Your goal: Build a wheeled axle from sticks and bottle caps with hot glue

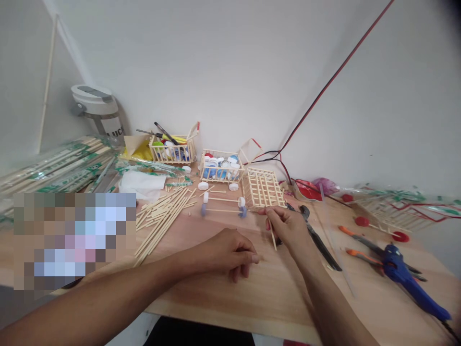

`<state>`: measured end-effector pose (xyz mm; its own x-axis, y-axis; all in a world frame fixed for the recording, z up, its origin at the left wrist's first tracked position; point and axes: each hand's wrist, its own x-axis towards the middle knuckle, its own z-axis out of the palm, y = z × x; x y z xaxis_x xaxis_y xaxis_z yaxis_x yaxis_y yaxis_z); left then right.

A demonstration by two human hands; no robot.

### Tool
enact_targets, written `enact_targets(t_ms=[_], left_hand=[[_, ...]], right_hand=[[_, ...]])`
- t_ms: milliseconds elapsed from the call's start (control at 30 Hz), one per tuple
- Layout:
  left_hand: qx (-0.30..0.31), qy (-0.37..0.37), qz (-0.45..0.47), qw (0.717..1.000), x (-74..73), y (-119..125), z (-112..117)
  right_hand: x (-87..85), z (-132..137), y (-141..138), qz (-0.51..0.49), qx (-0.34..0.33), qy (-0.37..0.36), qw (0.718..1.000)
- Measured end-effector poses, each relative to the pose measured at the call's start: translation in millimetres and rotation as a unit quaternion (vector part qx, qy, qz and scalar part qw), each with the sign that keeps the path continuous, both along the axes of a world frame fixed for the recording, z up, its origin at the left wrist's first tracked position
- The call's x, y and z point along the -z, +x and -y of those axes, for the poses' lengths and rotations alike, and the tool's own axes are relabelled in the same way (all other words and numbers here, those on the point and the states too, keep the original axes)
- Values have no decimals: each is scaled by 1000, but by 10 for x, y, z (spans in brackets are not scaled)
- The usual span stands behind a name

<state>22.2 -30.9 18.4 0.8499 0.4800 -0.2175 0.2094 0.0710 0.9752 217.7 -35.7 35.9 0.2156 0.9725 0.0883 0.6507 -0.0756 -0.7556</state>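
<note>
Over the wooden table (230,300), my right hand (288,228) pinches a thin wooden stick (272,236) narrowly between its fingers, just below a stick-built lattice frame (262,188); I can't quite tell whether they touch. My left hand (226,252) lies loosely curled, holding nothing, well apart from the loose sticks (162,226). Black pliers (320,242) lie just beside my right hand, crowding that side, and a blue glue gun (403,269) sits farther right.

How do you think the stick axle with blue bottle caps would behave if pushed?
The stick axle would probably roll rather than slide, since round blue caps end it. It likely feels light, being thin wood and plastic, and might snap if forced.
</note>
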Motion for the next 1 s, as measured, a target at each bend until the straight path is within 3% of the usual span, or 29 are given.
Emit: enact_targets(t_ms=[733, 1000], left_hand=[[0, 12, -19, 1000, -26, 5, -8], [6, 16, -26, 1000, -70, 3, -10]], right_hand=[[43, -30, 7, -31, 14, -3, 999], [71, -41, 0, -24, 27, 28, 999]])
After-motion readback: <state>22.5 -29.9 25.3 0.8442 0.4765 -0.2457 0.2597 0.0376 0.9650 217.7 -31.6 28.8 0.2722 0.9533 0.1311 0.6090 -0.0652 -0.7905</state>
